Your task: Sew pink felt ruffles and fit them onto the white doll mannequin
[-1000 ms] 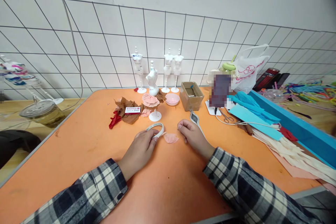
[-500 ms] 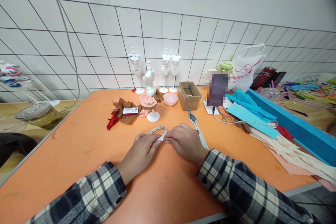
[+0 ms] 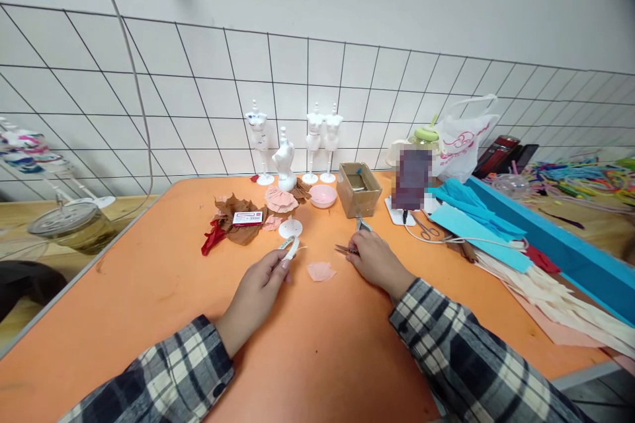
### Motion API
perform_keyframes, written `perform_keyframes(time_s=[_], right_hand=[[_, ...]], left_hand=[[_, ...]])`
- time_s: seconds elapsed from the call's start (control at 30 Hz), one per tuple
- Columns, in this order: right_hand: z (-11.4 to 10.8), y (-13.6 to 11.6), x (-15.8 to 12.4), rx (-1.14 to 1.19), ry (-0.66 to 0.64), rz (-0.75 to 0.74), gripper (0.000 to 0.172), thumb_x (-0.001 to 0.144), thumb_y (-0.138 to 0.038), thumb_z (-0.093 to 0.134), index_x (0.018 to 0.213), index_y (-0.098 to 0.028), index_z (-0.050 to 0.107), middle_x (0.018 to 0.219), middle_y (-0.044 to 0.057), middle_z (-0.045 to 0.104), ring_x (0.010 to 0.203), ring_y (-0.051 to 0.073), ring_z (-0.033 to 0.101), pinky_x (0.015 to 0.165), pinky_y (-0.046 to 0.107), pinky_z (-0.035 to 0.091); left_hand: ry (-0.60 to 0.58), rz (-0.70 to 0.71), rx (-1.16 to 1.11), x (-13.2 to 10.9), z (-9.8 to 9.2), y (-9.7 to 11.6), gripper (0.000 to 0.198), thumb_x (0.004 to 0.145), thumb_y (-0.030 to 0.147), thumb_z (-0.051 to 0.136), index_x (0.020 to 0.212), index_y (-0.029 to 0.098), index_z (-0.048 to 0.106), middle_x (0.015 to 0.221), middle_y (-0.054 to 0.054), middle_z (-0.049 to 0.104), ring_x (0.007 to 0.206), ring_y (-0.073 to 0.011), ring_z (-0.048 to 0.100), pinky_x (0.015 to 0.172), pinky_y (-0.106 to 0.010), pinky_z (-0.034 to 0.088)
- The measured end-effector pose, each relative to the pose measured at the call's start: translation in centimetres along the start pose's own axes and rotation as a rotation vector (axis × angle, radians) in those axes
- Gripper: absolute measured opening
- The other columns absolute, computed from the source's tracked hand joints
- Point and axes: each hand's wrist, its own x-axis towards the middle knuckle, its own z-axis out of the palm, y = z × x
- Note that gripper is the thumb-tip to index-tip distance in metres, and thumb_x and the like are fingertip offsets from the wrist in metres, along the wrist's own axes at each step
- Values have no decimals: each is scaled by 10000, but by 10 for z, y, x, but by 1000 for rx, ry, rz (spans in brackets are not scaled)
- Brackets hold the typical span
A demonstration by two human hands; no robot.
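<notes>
My left hand [image 3: 260, 287] is closed on a looped white tape roll [image 3: 292, 248], from which a short thin end sticks out to the right. My right hand [image 3: 374, 259] is closed on a small metal tool [image 3: 345, 250], with its pointed tip toward the left; its handle is mostly hidden by the fingers. Between the hands, a small pale pink fabric piece [image 3: 321, 271] lies on the orange table [image 3: 297, 357]. Just beyond my left hand stands a white round base [image 3: 290, 229] beside ruffled pink fabric [image 3: 280, 199].
White mannequins [image 3: 284, 158] stand at the back near a pink bowl [image 3: 323, 196] and a cardboard box [image 3: 360, 195]. Brown fabric [image 3: 238, 228] carries a small box [image 3: 247, 219]. At right are a phone [image 3: 413, 178], scissors [image 3: 426, 230] and blue sheets [image 3: 479, 234].
My hands have moved apart. My right hand has taken hold of the small metal tool, and the pink fabric piece now shows between the hands. The whole view has shifted slightly.
</notes>
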Motion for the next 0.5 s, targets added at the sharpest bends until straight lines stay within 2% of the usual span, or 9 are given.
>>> perform_keyframes(time_s=[0.07,0.2,0.3,0.4,0.5], right_hand=[[2,-6,-1,64,-13,-3,34,872,-197,565,847,-176,553,939,88,638,909,221,576,755,310,392],[3,-35,-14,297,10,-87,56,953,-181,402,979,-196,449,865,51,666,782,183,621,632,262,349],[4,-58,-27,284,-15,-143,67,954,-236,418,1017,-213,416,777,7,653,664,179,607,566,254,279],[7,-70,-36,287,2,-161,131,968,-327,408,1037,-216,400,845,18,650,646,173,591,553,250,247],[10,-73,-38,372,-13,-189,139,988,-341,348,1032,-215,390,888,25,637,654,166,575,559,248,264]], left_hand=[[23,-21,-70,0,1,1,287,941,425,413,874,193,570,723,15,581,696,-157,528,673,-257,380],[60,-69,-273,-3,4,6,291,923,444,444,935,188,584,682,23,545,671,-150,503,655,-249,384],[29,-55,-394,-5,7,10,287,931,434,445,962,184,581,666,29,521,655,-139,488,650,-244,390],[7,-24,-420,-8,10,13,266,940,419,448,980,187,570,675,31,523,663,-133,490,660,-242,397],[-15,0,-389,-10,11,14,250,945,405,450,970,187,568,688,29,538,675,-132,505,672,-242,403]])
